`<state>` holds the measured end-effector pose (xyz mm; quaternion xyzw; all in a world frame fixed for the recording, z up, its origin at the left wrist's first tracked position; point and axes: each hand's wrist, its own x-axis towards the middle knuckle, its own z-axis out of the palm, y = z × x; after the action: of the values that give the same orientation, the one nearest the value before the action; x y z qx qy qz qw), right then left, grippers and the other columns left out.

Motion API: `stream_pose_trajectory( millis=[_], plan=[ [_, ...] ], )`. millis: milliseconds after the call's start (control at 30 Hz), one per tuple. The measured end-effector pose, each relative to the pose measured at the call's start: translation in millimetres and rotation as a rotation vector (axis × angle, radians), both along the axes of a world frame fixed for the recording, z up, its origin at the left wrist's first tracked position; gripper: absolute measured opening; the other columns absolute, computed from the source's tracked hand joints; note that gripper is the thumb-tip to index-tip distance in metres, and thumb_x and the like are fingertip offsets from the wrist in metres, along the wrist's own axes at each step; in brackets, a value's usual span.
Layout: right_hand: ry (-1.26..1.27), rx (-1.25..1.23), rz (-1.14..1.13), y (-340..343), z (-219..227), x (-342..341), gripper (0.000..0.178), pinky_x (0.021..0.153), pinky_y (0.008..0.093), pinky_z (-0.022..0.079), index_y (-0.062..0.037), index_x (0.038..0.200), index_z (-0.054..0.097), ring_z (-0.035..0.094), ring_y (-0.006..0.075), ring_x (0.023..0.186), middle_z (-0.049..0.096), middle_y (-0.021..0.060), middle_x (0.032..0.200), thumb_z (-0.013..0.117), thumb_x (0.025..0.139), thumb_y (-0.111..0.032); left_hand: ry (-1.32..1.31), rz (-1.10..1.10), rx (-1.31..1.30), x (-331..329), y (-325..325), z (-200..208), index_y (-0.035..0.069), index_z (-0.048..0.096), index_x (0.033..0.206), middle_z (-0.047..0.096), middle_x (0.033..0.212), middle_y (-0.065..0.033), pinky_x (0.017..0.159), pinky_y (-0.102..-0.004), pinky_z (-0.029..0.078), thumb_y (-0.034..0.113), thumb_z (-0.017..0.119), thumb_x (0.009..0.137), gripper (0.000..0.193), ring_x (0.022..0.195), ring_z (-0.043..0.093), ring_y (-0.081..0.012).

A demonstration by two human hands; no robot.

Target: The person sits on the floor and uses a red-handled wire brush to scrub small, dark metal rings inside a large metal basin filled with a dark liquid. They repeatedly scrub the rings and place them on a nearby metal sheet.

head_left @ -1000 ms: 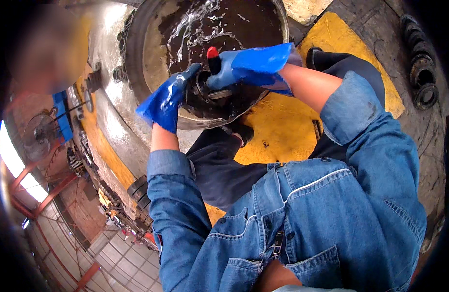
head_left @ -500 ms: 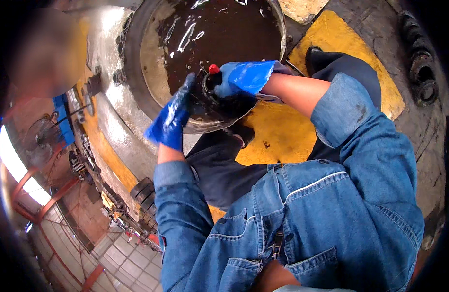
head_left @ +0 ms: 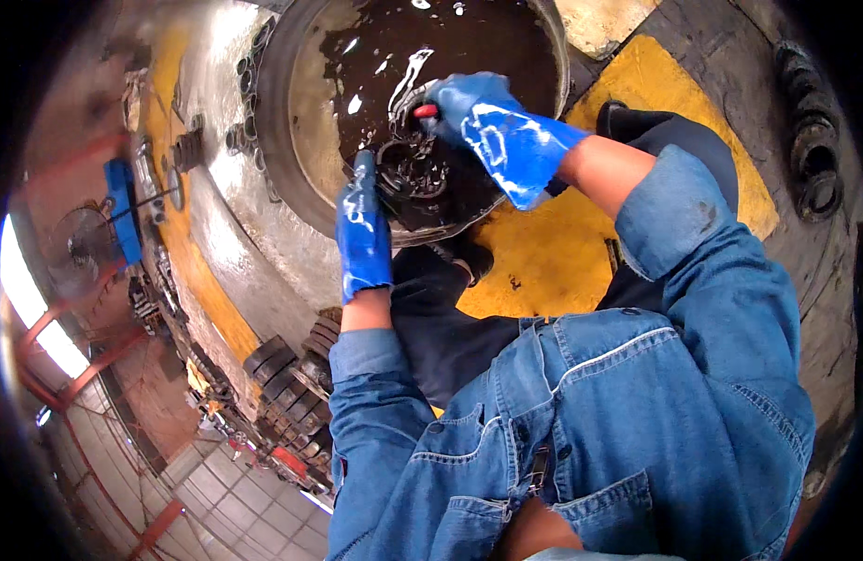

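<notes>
**Two gloved grips on a dark round part over the oily tub**

Our left grip (head_left: 362, 234), in a wet blue glove, lies flat with its fingers stretched out, released rather than clenched, and its fingertips touch the left rim of the dark round part (head_left: 414, 178). That part sits low in the tub (head_left: 291, 140), at the near edge of the dark, shiny liquid (head_left: 469, 37), and it looks wet and black all over. Just right of it, our right grip (head_left: 492, 126), also in a blue glove, is clenched around a small tool with a red tip (head_left: 426, 110); only the red end shows past the fingers, pressed against the top of the round part. We cannot tell what kind of tool it is.

Far left stand a fan (head_left: 76, 248) and a blue fixture (head_left: 123, 210) beside a row of metal rings (head_left: 291, 374). Under our arms lies the yellow floor plate (head_left: 553, 252). Our denim sleeves and shirt fill the lower right, and a stack of dark rings (head_left: 814, 159) sits at the far right edge.
</notes>
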<state>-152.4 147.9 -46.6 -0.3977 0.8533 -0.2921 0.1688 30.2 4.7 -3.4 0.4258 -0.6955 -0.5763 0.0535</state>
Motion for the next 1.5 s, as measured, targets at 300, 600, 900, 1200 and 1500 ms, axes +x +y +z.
stream_pose_trajectory(
  millis=[300, 600, 900, 1200, 1500],
  plan=[
    [-0.368, -0.299, 0.303, -24.4, 7.4, 15.9, 0.028, 0.089, 0.0394, 0.059, -0.0139, 0.117, 0.077, 0.074, 0.0312, 0.099, 0.078, 0.012, 0.107, 0.071, 0.095, -0.031, 0.068, 0.039, 0.098, 6.9, -31.6, 8.5, -0.007, 0.07, 0.128, 0.075, 0.117, -0.0115, 0.093, -0.0292, 0.053, 0.04, 0.063, 0.106, 0.052, 0.103, 0.068, -0.0159],
    [-0.797, -0.036, 0.136, -26.1, 5.7, 14.2, 0.047, 0.088, 0.0408, 0.053, -0.0095, 0.116, 0.076, 0.071, 0.025, 0.094, 0.076, 0.0129, 0.099, 0.069, 0.093, -0.05, -0.294, -0.177, -0.333, -19.2, -12.2, 10.7, -0.01, 0.074, 0.098, 0.072, 0.083, -0.0096, 0.072, -0.0371, 0.051, 0.056, 0.071, 0.096, 0.065, 0.077, 0.063, -0.019],
    [-0.736, 0.129, 0.028, 0.2, 4.8, -16.8, 0.044, 0.077, 0.0388, 0.054, -0.0068, 0.108, 0.078, 0.07, 0.0243, 0.085, 0.075, 0.0137, 0.093, 0.075, 0.084, -0.043, -0.37, -0.111, -0.206, -21.9, -8.1, 19.7, -0.007, 0.071, 0.114, 0.075, 0.1, -0.0123, 0.078, -0.0364, 0.053, 0.055, 0.066, 0.1, 0.063, 0.086, 0.066, -0.0216],
    [-0.908, -0.516, -0.055, 5.9, 21.5, -8.8, 0.022, 0.076, 0.0273, 0.048, -0.0063, 0.112, 0.073, 0.061, 0.0124, 0.079, 0.071, 0.0026, 0.091, 0.057, 0.102, -0.017, -0.035, 0.006, 0.02, -9.2, -17.1, -3.3, -0.001, 0.065, 0.127, 0.071, 0.116, -0.0139, 0.086, -0.0379, 0.054, 0.049, 0.056, 0.106, 0.056, 0.1, 0.065, -0.0225],
    [-1.226, -0.699, -0.046, 8.5, 46.0, 22.4, 0.029, 0.071, 0.0273, 0.046, -0.0056, 0.097, 0.076, 0.059, 0.0106, 0.074, 0.068, 0.0004, 0.082, 0.064, 0.101, -0.032, 0.147, 0.088, 0.207, -11.6, -9.3, 0.6, 0.004, 0.058, 0.141, 0.067, 0.132, -0.0154, 0.095, -0.0394, 0.055, 0.043, 0.046, 0.112, 0.05, 0.113, 0.065, -0.0234]
  ],
)
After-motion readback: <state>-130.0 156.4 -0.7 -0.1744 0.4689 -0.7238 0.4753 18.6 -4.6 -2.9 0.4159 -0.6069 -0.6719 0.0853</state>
